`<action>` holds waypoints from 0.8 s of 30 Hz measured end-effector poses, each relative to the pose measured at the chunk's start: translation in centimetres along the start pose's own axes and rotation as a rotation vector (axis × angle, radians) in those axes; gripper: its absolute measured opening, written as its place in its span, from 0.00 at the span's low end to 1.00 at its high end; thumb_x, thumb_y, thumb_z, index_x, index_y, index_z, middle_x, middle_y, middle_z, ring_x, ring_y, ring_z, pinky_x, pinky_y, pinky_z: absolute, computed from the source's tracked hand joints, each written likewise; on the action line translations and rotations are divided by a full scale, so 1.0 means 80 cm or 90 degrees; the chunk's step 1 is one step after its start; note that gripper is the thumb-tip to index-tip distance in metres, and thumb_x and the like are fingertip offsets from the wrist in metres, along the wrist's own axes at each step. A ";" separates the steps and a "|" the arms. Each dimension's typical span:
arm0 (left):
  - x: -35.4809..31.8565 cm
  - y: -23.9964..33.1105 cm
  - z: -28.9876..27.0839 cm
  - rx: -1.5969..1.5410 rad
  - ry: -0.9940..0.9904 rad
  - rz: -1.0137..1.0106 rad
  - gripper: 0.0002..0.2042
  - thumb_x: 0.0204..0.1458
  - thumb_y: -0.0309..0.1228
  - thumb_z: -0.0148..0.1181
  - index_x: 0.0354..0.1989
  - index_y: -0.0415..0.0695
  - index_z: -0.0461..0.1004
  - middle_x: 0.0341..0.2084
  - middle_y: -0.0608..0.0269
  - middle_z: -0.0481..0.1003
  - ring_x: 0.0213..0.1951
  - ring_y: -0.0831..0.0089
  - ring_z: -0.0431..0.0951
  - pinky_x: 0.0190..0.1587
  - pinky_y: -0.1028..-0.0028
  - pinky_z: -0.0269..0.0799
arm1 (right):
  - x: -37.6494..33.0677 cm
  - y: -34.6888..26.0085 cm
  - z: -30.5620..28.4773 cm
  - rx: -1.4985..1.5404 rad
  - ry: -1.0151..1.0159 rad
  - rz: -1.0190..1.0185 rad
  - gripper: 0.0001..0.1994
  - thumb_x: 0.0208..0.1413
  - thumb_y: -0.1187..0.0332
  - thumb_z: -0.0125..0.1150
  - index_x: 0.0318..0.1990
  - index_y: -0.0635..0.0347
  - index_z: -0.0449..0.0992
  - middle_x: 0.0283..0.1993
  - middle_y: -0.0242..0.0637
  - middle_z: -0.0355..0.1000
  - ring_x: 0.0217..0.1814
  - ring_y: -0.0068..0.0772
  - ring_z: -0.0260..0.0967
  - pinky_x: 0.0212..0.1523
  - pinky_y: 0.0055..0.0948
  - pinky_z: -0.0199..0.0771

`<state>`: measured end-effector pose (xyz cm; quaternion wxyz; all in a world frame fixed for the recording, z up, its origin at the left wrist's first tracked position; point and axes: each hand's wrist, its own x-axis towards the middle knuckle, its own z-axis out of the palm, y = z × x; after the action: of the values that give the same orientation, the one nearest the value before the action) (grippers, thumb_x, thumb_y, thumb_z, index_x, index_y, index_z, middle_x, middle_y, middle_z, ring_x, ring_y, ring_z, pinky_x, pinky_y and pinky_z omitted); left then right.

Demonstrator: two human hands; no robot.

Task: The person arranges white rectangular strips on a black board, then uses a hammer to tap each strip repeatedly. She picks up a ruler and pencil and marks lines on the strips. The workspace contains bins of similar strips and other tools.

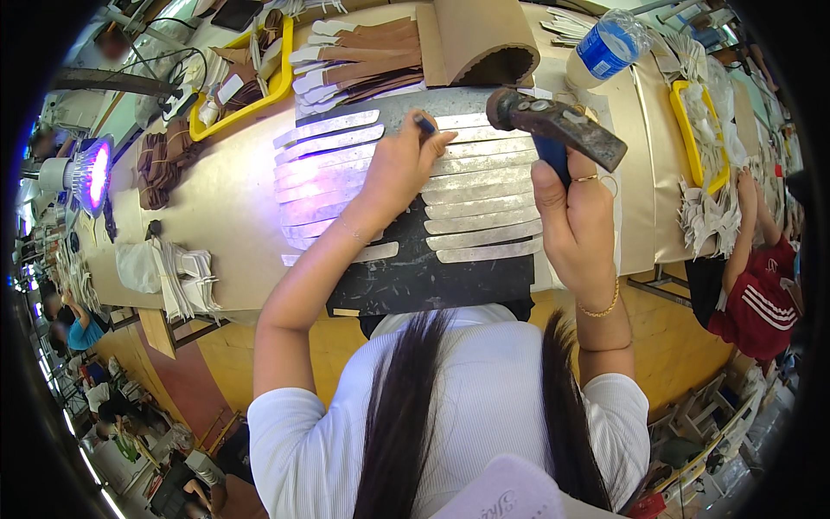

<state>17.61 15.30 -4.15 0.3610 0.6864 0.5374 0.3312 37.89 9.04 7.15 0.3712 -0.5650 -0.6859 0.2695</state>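
Observation:
My right hand [575,216] grips the blue handle of a hammer [558,121], whose worn, rusty metal head is raised over the right side of the work. My left hand [402,164] is closed around a small dark blue rod-shaped thing [424,124]; only its end shows, so its kind stays unclear. It is over the gap between two columns of pale strips with rounded ends, the left strips [333,138] and the right strips [484,192]. Both columns lie side by side on a black mat [406,281]. Purple-white light falls on the left column.
A lit lamp [93,176] stands at the left. Yellow trays [285,82] hold pieces at both sides. Brown and white strips [359,60], a curved cardboard piece [480,43] and a water bottle [609,48] are at the back. A person in red [761,303] works at right.

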 end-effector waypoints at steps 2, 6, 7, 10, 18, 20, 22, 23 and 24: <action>0.001 0.003 -0.002 -0.085 -0.003 -0.052 0.12 0.59 0.35 0.62 0.38 0.38 0.70 0.25 0.49 0.78 0.31 0.56 0.82 0.34 0.66 0.76 | -0.002 -0.001 0.001 0.002 -0.011 -0.002 0.12 0.67 0.66 0.54 0.49 0.68 0.73 0.31 0.54 0.74 0.29 0.60 0.71 0.30 0.43 0.70; -0.007 0.008 -0.007 -0.031 0.016 0.002 0.10 0.59 0.33 0.63 0.37 0.38 0.72 0.24 0.59 0.78 0.28 0.72 0.81 0.32 0.75 0.74 | -0.007 0.003 0.003 0.018 0.013 -0.019 0.12 0.67 0.67 0.54 0.47 0.69 0.74 0.32 0.54 0.75 0.29 0.60 0.71 0.30 0.43 0.70; -0.010 0.010 -0.010 -0.002 0.028 0.024 0.09 0.59 0.31 0.63 0.37 0.38 0.72 0.23 0.63 0.77 0.27 0.79 0.80 0.30 0.79 0.73 | -0.007 0.005 0.003 0.028 0.022 -0.020 0.12 0.67 0.67 0.54 0.47 0.69 0.74 0.32 0.54 0.75 0.29 0.60 0.71 0.30 0.43 0.70; -0.021 0.015 -0.019 -0.053 -0.022 -0.059 0.09 0.59 0.31 0.64 0.37 0.39 0.73 0.23 0.65 0.77 0.26 0.82 0.76 0.29 0.80 0.71 | -0.009 0.006 0.003 0.041 0.021 -0.009 0.12 0.67 0.67 0.54 0.47 0.69 0.74 0.33 0.54 0.75 0.29 0.60 0.71 0.30 0.43 0.70; -0.026 0.002 -0.013 -0.032 -0.055 -0.052 0.09 0.58 0.32 0.64 0.39 0.40 0.74 0.23 0.64 0.78 0.24 0.81 0.73 0.29 0.77 0.69 | -0.012 0.006 0.004 0.022 -0.017 -0.002 0.12 0.66 0.67 0.54 0.46 0.70 0.74 0.30 0.54 0.74 0.27 0.58 0.70 0.29 0.43 0.68; -0.026 0.004 -0.015 -0.017 -0.056 -0.043 0.09 0.58 0.33 0.64 0.39 0.40 0.74 0.23 0.63 0.78 0.24 0.80 0.73 0.29 0.77 0.69 | -0.013 0.006 0.002 -0.005 -0.032 0.001 0.12 0.66 0.67 0.54 0.47 0.70 0.74 0.28 0.54 0.73 0.26 0.58 0.70 0.28 0.43 0.68; -0.025 0.005 -0.015 -0.009 -0.058 -0.027 0.09 0.58 0.33 0.64 0.40 0.40 0.75 0.23 0.63 0.78 0.24 0.80 0.73 0.28 0.77 0.69 | -0.013 0.003 0.001 -0.002 -0.027 0.006 0.11 0.66 0.67 0.54 0.46 0.69 0.74 0.28 0.53 0.73 0.26 0.58 0.69 0.28 0.44 0.67; -0.025 0.005 -0.015 0.006 -0.060 -0.027 0.09 0.58 0.33 0.64 0.40 0.40 0.75 0.23 0.61 0.78 0.24 0.79 0.74 0.28 0.76 0.69 | -0.013 0.002 0.001 0.001 -0.025 0.007 0.11 0.66 0.67 0.54 0.46 0.69 0.74 0.27 0.53 0.72 0.26 0.58 0.69 0.28 0.44 0.67; -0.026 0.006 -0.014 0.021 -0.063 -0.027 0.09 0.58 0.33 0.64 0.40 0.41 0.75 0.23 0.60 0.78 0.24 0.77 0.75 0.29 0.75 0.70 | -0.013 0.003 0.003 0.007 -0.015 0.001 0.11 0.66 0.68 0.55 0.46 0.68 0.74 0.27 0.53 0.72 0.25 0.58 0.69 0.27 0.44 0.67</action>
<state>16.47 13.38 -3.31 0.3825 0.6963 0.5388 0.2803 37.96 8.07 6.61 0.3661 -0.5603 -0.6882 0.2799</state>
